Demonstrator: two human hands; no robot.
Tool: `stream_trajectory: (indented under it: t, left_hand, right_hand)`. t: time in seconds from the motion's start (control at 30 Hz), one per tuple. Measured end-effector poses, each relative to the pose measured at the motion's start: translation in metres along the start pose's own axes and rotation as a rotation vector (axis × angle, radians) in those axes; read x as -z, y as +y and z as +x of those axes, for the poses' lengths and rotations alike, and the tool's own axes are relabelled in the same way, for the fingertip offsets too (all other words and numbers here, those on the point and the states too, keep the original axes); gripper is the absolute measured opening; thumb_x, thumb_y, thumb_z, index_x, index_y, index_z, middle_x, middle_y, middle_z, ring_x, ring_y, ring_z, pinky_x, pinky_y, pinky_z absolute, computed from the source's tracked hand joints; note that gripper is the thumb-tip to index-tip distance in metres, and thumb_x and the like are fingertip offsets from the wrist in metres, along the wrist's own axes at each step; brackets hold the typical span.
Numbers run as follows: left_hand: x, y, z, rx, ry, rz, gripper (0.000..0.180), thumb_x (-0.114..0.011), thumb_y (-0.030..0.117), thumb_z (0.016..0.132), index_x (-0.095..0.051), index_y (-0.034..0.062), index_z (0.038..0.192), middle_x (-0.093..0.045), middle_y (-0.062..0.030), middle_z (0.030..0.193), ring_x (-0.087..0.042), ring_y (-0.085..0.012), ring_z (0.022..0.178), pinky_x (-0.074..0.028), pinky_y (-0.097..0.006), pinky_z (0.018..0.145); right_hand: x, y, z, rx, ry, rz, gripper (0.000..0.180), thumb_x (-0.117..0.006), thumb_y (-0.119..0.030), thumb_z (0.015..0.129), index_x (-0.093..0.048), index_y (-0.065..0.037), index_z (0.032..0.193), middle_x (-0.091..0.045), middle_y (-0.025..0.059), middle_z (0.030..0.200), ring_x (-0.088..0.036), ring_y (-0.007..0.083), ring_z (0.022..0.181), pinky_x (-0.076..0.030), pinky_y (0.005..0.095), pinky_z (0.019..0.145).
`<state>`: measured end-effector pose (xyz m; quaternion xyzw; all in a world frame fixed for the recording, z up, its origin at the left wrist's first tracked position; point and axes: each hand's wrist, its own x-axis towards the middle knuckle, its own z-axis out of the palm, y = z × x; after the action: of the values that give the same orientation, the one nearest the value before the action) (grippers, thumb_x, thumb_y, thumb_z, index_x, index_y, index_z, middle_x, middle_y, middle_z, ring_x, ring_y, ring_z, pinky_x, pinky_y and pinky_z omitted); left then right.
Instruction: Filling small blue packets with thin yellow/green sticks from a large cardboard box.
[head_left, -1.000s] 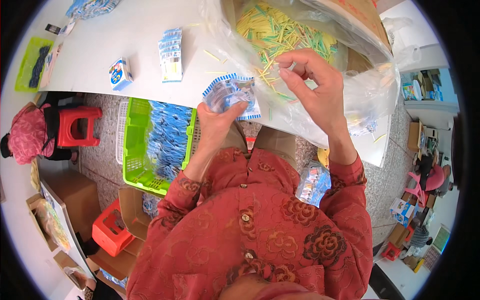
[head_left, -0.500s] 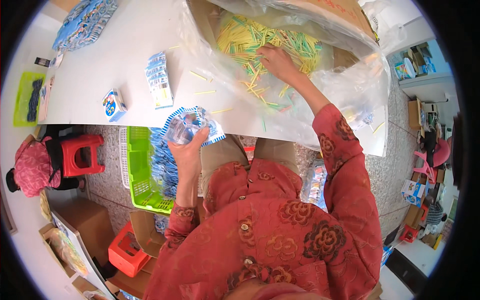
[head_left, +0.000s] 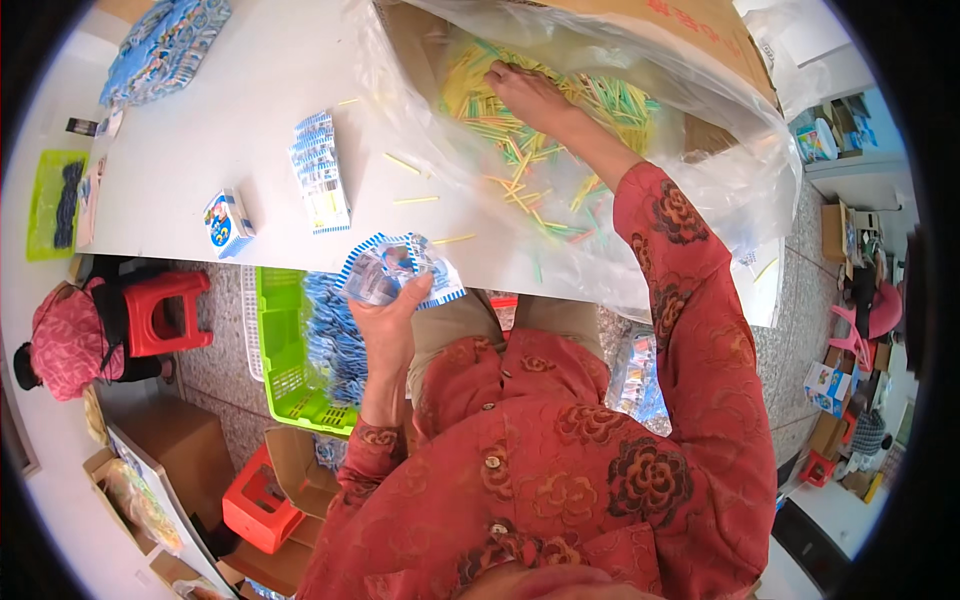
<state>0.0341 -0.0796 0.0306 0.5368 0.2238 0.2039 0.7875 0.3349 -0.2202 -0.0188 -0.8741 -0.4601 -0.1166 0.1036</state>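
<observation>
Left hand [head_left: 385, 322] grasping blue-striped packet [head_left: 374, 282], left of centre | right hand [head_left: 530, 98] down among yellow-green sticks [head_left: 497, 140], upper centre; cannot tell whether it grips any | step, likely: picking out sticks | next move seems to call for a fine, separating pinch

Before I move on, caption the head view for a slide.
Left hand holds blue-striped packaging; right hand at a pile of yellow and green sticks in a plastic-lined box.
</observation>
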Motion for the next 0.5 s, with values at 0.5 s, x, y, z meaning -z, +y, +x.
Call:
stream_trajectory:
  t: [0.5]
  left_hand:
    - [0.004,-0.004,0.004,0.039,-0.018,-0.007,0.041,-0.071,-0.007,0.066,-0.055,-0.0005,0.104,-0.058,-0.0054,0.093,-0.057,-0.0124,0.081,-0.049,-0.026,0.07]
  right_hand:
    - [-0.023,-0.019,0.012,0.017,-0.001,-0.407,0.018,-0.056,-0.003,0.067,-0.055,0.0,0.085,-0.062,0.0137,0.081,-0.064,0.0233,0.076,-0.054,0.031,0.06]
